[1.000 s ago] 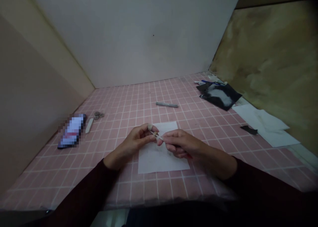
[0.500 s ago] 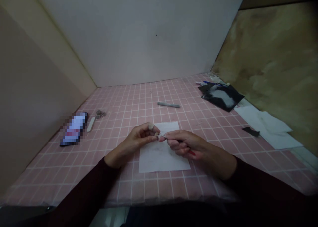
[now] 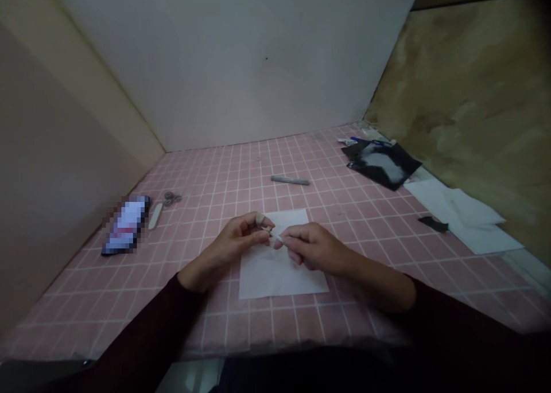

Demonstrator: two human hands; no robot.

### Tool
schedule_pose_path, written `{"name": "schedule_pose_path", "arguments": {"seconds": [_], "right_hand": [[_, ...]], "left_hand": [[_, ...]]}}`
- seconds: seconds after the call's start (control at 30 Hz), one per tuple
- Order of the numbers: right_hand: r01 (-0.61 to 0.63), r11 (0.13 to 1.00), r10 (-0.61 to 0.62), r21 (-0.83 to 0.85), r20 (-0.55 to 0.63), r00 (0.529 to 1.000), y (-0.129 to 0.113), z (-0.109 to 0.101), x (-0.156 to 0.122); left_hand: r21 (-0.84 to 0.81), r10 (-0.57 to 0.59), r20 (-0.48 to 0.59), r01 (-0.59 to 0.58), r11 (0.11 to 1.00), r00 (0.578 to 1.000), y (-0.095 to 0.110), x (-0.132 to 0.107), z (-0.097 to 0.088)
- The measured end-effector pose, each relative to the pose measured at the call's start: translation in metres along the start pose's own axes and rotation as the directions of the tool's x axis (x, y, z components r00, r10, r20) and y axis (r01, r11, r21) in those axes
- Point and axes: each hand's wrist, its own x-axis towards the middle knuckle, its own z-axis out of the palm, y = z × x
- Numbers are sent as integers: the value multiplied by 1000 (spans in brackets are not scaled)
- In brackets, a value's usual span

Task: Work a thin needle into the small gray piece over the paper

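**Fine pinch above a white paper sheet (image 3: 279, 278)**

The left hand (image 3: 235, 244) is almost closed: its thumb and forefinger pinch a tiny object (image 3: 270, 230), too small for me to tell what it is. The right hand (image 3: 312, 248) is curled too, and it holds a thin pale piece (image 3: 279, 239) with its tip just beside the tiny object. I cannot tell if the two are joined. Both hands stay close together above the white paper sheet, probably because small things are easier to see against white. The dark sleeves (image 3: 166, 324) lead back from the wrists across the pink grid-tiled surface (image 3: 275, 327). Ahead lies a gray stick (image 3: 290, 179). To the left are a pixelated object (image 3: 125, 225), a white strip (image 3: 155, 216) and small metal rings (image 3: 171, 198). To the right are a black pouch (image 3: 364, 164), loose white papers (image 3: 465, 221) and a black scrap (image 3: 433, 224). All of them lie away from the hands, perhaps to keep them out of the way.
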Motion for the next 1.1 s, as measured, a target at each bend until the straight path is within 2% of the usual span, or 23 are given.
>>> {"name": "schedule_pose_path", "arguments": {"seconds": [0.03,0.1,0.17,0.23,0.3,0.37,0.4,0.47,0.5,0.53,0.6,0.63,0.67,0.73,0.8,0.83,0.9,0.97,1.03,1.07,1.1], "right_hand": [[-110,976,102,189,52,993,-2,-3,2],[-275,839,221,469,169,961,-4,-8,4],[-329,747,245,578,220,944,-5,-9,6],[-321,764,248,560,206,947,-4,-7,6],[-247,870,211,426,131,969,-1,-2,5],[-77,988,75,137,22,997,3,3,2],[34,999,-35,-43,-30,999,6,6,1],[205,917,-244,-343,-75,967,9,9,-1],[240,878,-298,-415,-79,951,10,9,-1],[241,876,-300,-418,-79,951,10,9,-1],[138,964,-156,-228,-62,986,8,5,1],[40,997,-42,-61,-32,999,6,2,2],[-70,990,68,124,19,998,4,-1,3],[-250,873,206,418,149,967,1,-7,5],[-326,769,235,550,232,944,-2,-11,6],[-335,754,233,565,247,941,-3,-12,6],[-317,795,228,517,229,946,-3,-9,5],[-229,909,190,349,142,971,-1,-3,3],[-40,999,40,29,8,999,3,4,1],[71,985,-78,-159,-41,996,6,8,0],[163,929,-195,-332,-65,979,9,11,-1]], "left_hand": [[-4,13,11,-12,1000,1000,0,0,0],[-12,42,15,-42,999,999,1,-1,1],[-23,66,17,-65,998,998,0,-1,2],[-33,61,-1,-61,998,998,0,-1,4],[-39,49,-26,-50,998,998,-1,-1,5],[-29,44,-36,-45,999,998,-1,-1,5],[-18,37,-41,-38,999,998,-1,-1,5],[6,10,-62,-10,1000,998,-1,0,4],[16,-4,-70,5,1000,998,-2,0,3],[20,-15,-70,16,1000,997,-2,0,2],[15,-16,-32,16,1000,999,-1,0,1],[7,-10,-3,10,1000,1000,0,0,1],[-3,5,21,-5,1000,1000,0,0,1],[-17,34,50,-33,999,998,1,0,1],[-17,50,55,-50,999,997,1,-1,1],[-18,55,55,-54,998,997,1,-1,1],[-25,53,50,-52,998,997,0,-1,2],[-37,56,41,-54,998,998,-1,-1,3],[-31,52,18,-52,998,998,-1,-1,4],[-16,47,-4,-47,999,999,-2,-1,4],[4,40,-28,-40,999,999,-2,0,4]]}}
